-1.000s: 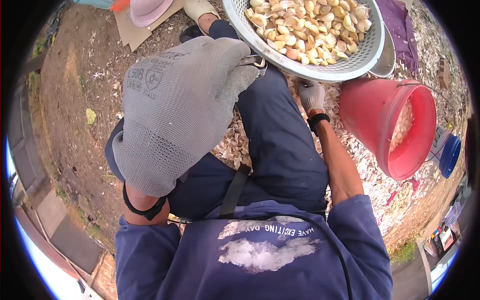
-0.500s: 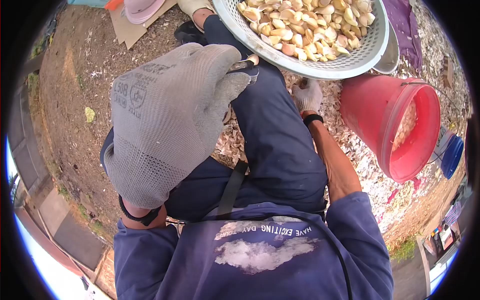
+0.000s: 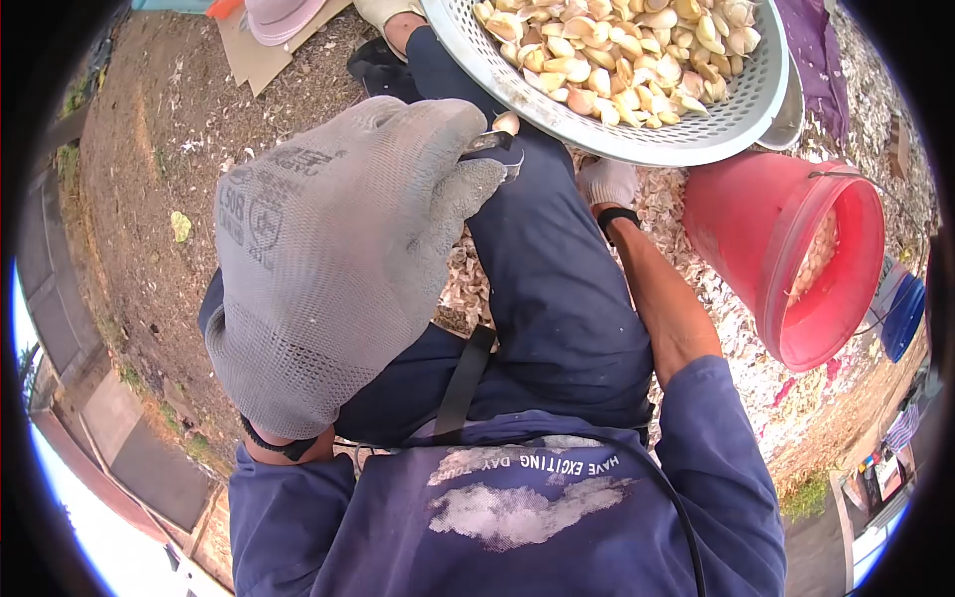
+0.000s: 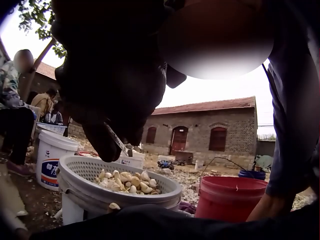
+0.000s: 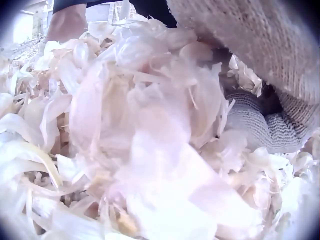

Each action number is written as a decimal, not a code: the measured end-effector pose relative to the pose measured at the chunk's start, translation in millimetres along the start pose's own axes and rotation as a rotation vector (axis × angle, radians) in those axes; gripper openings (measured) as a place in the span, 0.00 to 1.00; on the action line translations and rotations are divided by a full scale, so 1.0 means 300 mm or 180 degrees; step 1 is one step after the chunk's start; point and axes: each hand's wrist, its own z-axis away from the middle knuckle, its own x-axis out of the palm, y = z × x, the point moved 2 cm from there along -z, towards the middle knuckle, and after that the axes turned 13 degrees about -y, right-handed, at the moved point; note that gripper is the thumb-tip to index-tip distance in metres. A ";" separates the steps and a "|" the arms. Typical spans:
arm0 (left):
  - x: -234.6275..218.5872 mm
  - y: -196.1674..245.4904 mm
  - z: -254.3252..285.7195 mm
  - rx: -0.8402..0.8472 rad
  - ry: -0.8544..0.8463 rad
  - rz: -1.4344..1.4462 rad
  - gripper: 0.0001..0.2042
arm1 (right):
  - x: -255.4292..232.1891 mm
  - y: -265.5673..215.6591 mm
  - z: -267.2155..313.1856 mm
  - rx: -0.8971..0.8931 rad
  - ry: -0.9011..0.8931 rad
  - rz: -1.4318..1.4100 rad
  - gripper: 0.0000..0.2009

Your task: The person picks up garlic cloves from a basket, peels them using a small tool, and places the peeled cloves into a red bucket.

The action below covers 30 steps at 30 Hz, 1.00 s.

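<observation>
I judge the step as working cloves one at a time, my left grip [image 3: 343, 224] clamped on a small metal tool [image 3: 487, 142]; a lone clove [image 3: 505, 124] seemingly on the knee [image 3: 542, 199] calls for picking up next. My right grip [image 3: 609, 182] is among skins [image 5: 160, 175], its closure unclear; cloves heap the basket [image 3: 764, 98], paler ones the red bucket [image 3: 731, 214].

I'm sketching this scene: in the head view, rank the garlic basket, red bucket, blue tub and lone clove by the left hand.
Largest to smallest:
1. Garlic basket, even cut off by the frame
2. Red bucket
3. Blue tub
4. Lone clove
</observation>
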 end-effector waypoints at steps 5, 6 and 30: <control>-0.005 -0.002 0.001 -0.0042 -0.0063 0.0021 0.12 | 0.021 0.051 -0.039 0.0021 -0.0096 0.0116 0.18; -0.005 -0.002 0.001 0.0009 -0.0027 0.0009 0.12 | 0.011 0.052 -0.035 0.0024 -0.0097 0.0118 0.18; 0.012 0.010 0.003 0.0040 -0.0193 -0.0096 0.11 | -0.025 0.437 0.053 0.0130 0.0672 -0.2195 0.12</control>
